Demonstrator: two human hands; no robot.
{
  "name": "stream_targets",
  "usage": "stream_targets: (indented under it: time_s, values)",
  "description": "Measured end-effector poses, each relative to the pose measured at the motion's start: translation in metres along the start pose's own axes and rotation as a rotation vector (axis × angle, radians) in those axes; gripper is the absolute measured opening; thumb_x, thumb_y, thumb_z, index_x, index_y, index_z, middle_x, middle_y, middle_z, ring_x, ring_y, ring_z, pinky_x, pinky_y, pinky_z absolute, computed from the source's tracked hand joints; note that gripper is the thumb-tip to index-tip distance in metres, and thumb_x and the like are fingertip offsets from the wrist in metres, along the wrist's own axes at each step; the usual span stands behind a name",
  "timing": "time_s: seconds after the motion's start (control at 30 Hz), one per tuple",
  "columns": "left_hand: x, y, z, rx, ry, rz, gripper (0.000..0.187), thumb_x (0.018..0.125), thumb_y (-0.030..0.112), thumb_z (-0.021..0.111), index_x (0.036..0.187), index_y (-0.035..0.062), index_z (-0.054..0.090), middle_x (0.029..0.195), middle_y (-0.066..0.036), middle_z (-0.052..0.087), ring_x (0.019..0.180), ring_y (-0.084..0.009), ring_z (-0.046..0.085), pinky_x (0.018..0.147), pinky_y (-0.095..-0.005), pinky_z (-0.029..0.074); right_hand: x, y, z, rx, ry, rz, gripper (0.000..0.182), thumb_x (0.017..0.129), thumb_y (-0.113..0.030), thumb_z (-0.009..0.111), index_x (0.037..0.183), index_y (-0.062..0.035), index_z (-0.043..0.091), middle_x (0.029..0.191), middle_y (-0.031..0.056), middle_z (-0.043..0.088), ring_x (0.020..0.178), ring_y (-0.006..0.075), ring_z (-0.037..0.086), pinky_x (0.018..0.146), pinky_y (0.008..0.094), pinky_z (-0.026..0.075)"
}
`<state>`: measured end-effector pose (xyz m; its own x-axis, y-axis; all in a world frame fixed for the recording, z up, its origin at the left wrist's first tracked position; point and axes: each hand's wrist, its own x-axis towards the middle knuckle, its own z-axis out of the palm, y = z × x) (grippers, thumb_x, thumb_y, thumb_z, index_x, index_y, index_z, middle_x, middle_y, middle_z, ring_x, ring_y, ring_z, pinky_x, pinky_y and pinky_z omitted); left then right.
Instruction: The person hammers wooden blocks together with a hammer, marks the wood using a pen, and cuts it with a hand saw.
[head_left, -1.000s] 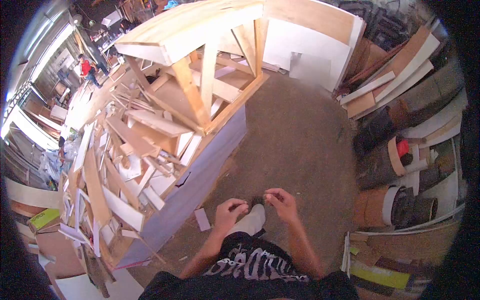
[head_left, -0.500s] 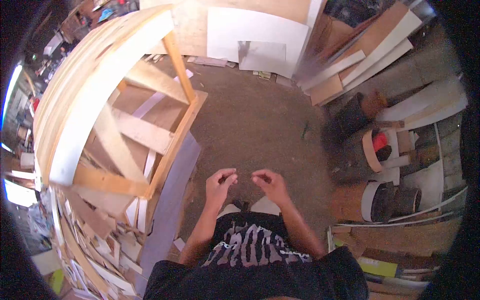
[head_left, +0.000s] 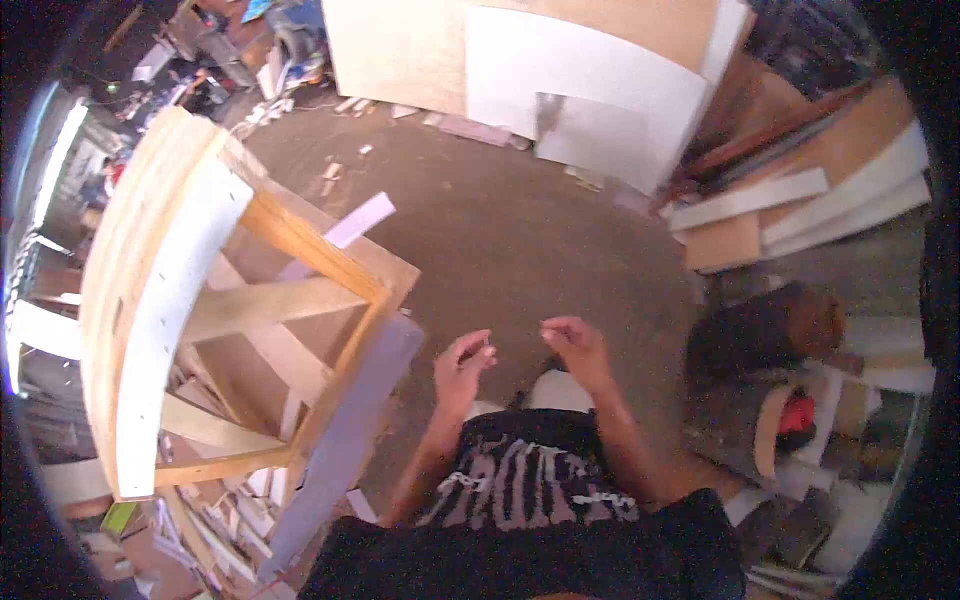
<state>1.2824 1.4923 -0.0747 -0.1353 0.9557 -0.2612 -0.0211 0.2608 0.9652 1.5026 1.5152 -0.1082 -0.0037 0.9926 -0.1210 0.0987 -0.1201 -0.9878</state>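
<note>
My left hand (head_left: 464, 370) hangs in front of my waist, its fingers curled in and thumb drawn close. Whether a small thing sits between those fingertips I cannot make out. Beside it, my right hand (head_left: 577, 350) has bent fingers with a gap to the thumb, and I see nothing in it. The two hands are apart and touch no furniture. Nearest to my left hand stands a wooden bench (head_left: 180, 290) with a layered top, a white edge strip and diagonal braces. A long greyish board (head_left: 350, 420) lies along its near side.
Wood offcuts (head_left: 215, 530) are heaped under and behind the bench. Large pale panels (head_left: 600, 70) lean at the far side. Stacked boards (head_left: 800, 220) lie to the right, near a dark cylindrical object (head_left: 755, 330) and a curved wooden piece with something red (head_left: 797, 415) inside.
My view has turned left, so panels and boards appear further right and the bench's far end shows. Both hands have stayed in front of my waist; the right fingers look more stretched.
</note>
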Motion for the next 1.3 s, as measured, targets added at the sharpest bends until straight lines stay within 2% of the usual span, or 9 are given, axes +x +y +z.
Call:
stream_targets:
  time_s: [0.07,0.13,0.23,0.33,0.5,0.73,0.8,0.87,1.3]
  values:
    - [0.029,0.012,0.022,-0.146,0.047,0.034,0.028,0.089,0.002,0.070,0.117,-0.0002,0.070,0.094,-0.007,0.069,0.085,-0.0132,0.068,0.077,-0.0254,0.056,0.044,-0.022,-0.022,0.059,-0.051,0.000,0.020,0.093,-0.013,0.070,0.110,-0.0035,0.071,0.096,0.0030,0.071,0.089,0.0103,0.064,0.080,0.0270,0.051]
    - [0.045,0.015,0.031,-0.052,0.094,-0.006,0.027,0.088,0.003,0.072,0.116,-0.0004,0.070,0.096,-0.008,0.070,0.085,-0.0138,0.069,0.077,-0.0259,0.056,0.090,-0.042,-0.038,-0.048,-0.107,0.039,0.020,0.094,-0.022,0.071,0.108,-0.0079,0.072,0.104,0.0059,0.074,0.100,0.0204,0.069,0.089,0.0355,0.054]
    - [0.079,0.023,0.034,0.177,0.181,0.107,0.025,0.088,0.006,0.074,0.112,-0.0006,0.071,0.102,-0.008,0.072,0.086,-0.0154,0.070,0.078,-0.0279,0.056,0.159,-0.047,-0.045,-0.072,-0.224,0.026,0.020,0.093,-0.021,0.072,0.107,-0.0075,0.072,0.104,0.0056,0.074,0.100,0.0203,0.069,0.089,0.0359,0.054]
    - [0.119,0.026,0.050,0.115,0.294,-0.004,0.022,0.088,0.007,0.073,0.109,-0.0001,0.072,0.100,-0.008,0.072,0.086,-0.0163,0.070,0.080,-0.0286,0.056,0.214,-0.065,-0.030,-0.078,-0.292,0.012,0.018,0.093,-0.014,0.070,0.107,-0.0027,0.071,0.092,0.0036,0.071,0.087,0.0110,0.064,0.078,0.0283,0.051]
    - [0.211,0.056,0.062,-0.211,0.475,-0.128,0.024,0.091,0.004,0.070,0.115,-0.0026,0.068,0.097,-0.010,0.072,0.086,-0.0185,0.071,0.078,-0.0296,0.057,0.306,-0.083,0.016,-0.159,-0.485,-0.032,0.019,0.093,-0.014,0.070,0.108,-0.0024,0.071,0.094,0.0045,0.072,0.087,0.0123,0.067,0.079,0.0283,0.053]
    - [0.407,0.053,0.068,-0.505,0.426,-0.117,0.029,0.093,0.007,0.069,0.120,-0.0030,0.066,0.101,-0.010,0.072,0.088,-0.0162,0.070,0.081,-0.0291,0.056,0.454,-0.093,0.043,-0.239,-0.619,-0.136,0.018,0.098,-0.014,0.064,0.109,-0.0017,0.070,0.097,0.0068,0.073,0.088,0.0140,0.068,0.079,0.0291,0.054]
    - [0.450,0.078,0.061,-0.189,0.415,-0.070,0.029,0.094,0.009,0.069,0.120,-0.0026,0.067,0.102,-0.009,0.072,0.087,-0.0146,0.069,0.081,-0.0280,0.056,0.502,-0.091,0.045,-0.192,-0.628,-0.113,0.020,0.100,-0.016,0.061,0.109,-0.0006,0.069,0.097,0.0082,0.073,0.088,0.0144,0.069,0.079,0.0283,0.055]
    - [0.483,0.095,0.048,-0.315,0.448,-0.043,0.028,0.094,0.009,0.069,0.120,-0.0022,0.067,0.102,-0.009,0.072,0.087,-0.0145,0.069,0.081,-0.0281,0.056,0.543,-0.098,0.055,-0.195,-0.638,-0.071,0.020,0.100,-0.016,0.060,0.109,-0.0002,0.069,0.097,0.0084,0.073,0.087,0.0149,0.069,0.079,0.0284,0.055]
    - [0.731,0.156,-0.064,-0.379,0.972,-0.012,0.027,0.095,0.007,0.067,0.121,-0.0009,0.068,0.099,-0.007,0.072,0.087,-0.0141,0.069,0.080,-0.0286,0.055,0.901,-0.110,0.264,-0.130,-1.031,-0.002,0.018,0.096,-0.012,0.063,0.108,0.0007,0.068,0.095,0.0093,0.073,0.084,0.0154,0.068,0.077,0.0292,0.055]
